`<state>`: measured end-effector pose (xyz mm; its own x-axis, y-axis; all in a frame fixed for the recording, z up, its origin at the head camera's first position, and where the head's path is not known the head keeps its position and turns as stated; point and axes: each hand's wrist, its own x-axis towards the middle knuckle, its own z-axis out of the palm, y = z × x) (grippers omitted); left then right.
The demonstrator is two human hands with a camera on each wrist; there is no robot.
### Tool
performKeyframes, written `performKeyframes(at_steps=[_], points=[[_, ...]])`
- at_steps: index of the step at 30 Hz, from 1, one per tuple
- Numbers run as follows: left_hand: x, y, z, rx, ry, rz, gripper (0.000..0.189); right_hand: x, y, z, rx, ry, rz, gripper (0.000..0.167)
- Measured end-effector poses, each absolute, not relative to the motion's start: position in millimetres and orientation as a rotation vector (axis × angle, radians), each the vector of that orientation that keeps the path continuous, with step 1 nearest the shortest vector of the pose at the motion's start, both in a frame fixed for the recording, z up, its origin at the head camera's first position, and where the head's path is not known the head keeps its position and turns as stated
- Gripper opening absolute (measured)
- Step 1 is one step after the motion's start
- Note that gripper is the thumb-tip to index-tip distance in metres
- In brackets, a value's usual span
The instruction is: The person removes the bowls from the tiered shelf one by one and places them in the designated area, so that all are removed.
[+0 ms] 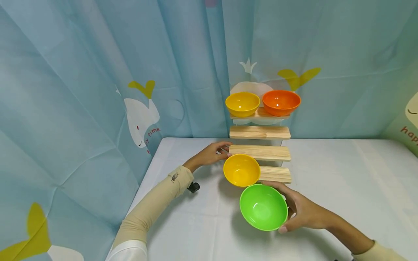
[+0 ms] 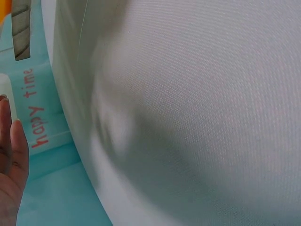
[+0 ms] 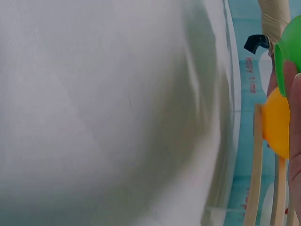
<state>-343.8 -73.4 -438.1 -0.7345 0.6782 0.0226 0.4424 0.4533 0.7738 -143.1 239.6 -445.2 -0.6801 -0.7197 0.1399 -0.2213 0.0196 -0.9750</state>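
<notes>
In the head view my right hand (image 1: 303,210) grips a green bowl (image 1: 263,207) by its right side, thumb at the near rim and fingers along the far side. The green bowl is tilted towards the camera, in front of a wooden stepped rack (image 1: 259,153). A yellow bowl (image 1: 241,170) is at the left end of the lowest slat, its near rim close to the green bowl. My left hand (image 1: 212,154) is beside the rack, loosely bent, fingertips at a slat's left end and thumb by the yellow bowl's rim. The right wrist view shows the green bowl (image 3: 292,44) overlapping the yellow bowl (image 3: 276,122).
On the rack's top slat stand another yellow bowl (image 1: 242,104) and an orange bowl (image 1: 281,103). A white cloth (image 1: 343,188) covers the table. Behind it hangs a light blue curtain (image 1: 196,72) with whale prints. Something black (image 1: 193,187) shows under the left forearm.
</notes>
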Motion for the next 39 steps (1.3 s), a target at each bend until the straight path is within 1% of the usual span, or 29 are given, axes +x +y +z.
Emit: performKeyframes(at_steps=[12,26,39], points=[[-344,-73,-439,0.967,2.421,1.149,0.052,-139,221,-452,-0.951,1.859,-1.711,0.106],[-343,-73,-438,0.976,2.432,1.139,0.051,-134,196,-461,-0.876,1.811,-1.768,0.107],[-342,-73,-437,0.948,2.423,1.141,0.050,-134,176,-468,-0.897,1.830,-1.754,0.104]])
